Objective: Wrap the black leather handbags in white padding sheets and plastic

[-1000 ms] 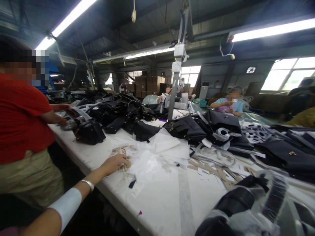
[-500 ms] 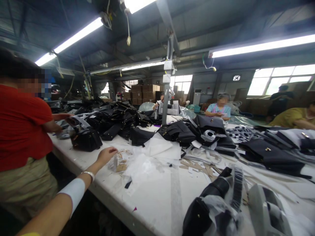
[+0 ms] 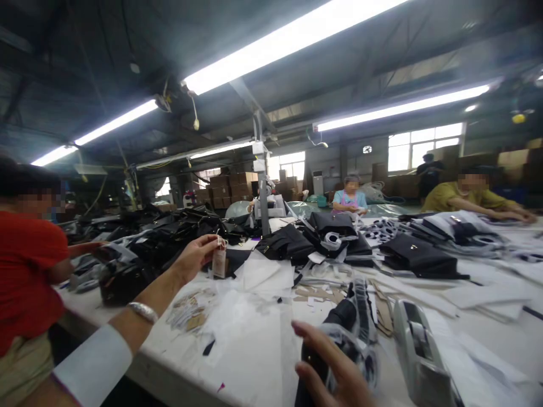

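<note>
A small pale hang tag [image 3: 219,262] dangles on its string from my left hand [image 3: 192,261], pinched between thumb and fingers above the table. Below it lies a heap of loose tags and brown card pieces [image 3: 193,316] in a clear plastic bag. My right hand [image 3: 333,367] is at the lower middle, fingers apart, with nothing in its grasp. Directly behind those fingers is a black handbag [image 3: 343,314], its strap wrapped in clear plastic; the hand partly covers it. Whether hand and bag touch, I cannot tell.
A grey tape dispenser [image 3: 418,339] stands right of the handbag. White paper sheets [image 3: 265,271] and card scraps [image 3: 320,294] lie mid-table. Black bags [image 3: 418,254] are piled further back. A co-worker in red [image 3: 29,265] stands at the left; others sit across the table.
My left hand has risen from the tag heap with a hang tag in its fingers. My right hand has come into view beside the handbag. The view has swung right.
</note>
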The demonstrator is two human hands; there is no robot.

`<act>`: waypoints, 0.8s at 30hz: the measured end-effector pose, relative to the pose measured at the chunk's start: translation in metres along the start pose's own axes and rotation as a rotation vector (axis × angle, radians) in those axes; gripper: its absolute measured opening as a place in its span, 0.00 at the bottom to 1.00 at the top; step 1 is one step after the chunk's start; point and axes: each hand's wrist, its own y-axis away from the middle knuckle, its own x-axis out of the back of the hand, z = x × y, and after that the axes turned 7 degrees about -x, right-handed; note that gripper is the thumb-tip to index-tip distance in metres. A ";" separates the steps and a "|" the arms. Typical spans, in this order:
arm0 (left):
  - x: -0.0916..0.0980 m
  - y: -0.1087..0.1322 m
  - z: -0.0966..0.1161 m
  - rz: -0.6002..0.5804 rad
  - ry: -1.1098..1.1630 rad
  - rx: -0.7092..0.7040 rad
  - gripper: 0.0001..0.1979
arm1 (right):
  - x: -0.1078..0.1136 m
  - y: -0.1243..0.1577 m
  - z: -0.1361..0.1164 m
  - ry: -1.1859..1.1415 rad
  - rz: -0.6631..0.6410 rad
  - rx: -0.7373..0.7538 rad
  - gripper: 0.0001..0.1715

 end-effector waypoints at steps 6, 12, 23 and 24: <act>-0.106 0.055 0.032 -0.227 0.177 0.003 0.14 | -0.016 -0.057 -0.023 -0.424 -0.074 -0.172 0.41; -0.171 0.099 0.038 -0.400 0.261 0.061 0.13 | 0.002 -0.029 -0.017 -0.788 0.030 -0.326 0.33; -0.198 0.126 0.022 -0.407 0.569 0.289 0.25 | 0.031 0.026 0.001 -0.553 0.263 -0.335 0.22; -0.199 0.128 0.022 -0.379 0.604 0.317 0.25 | 0.029 0.030 0.003 -0.530 0.291 -0.319 0.21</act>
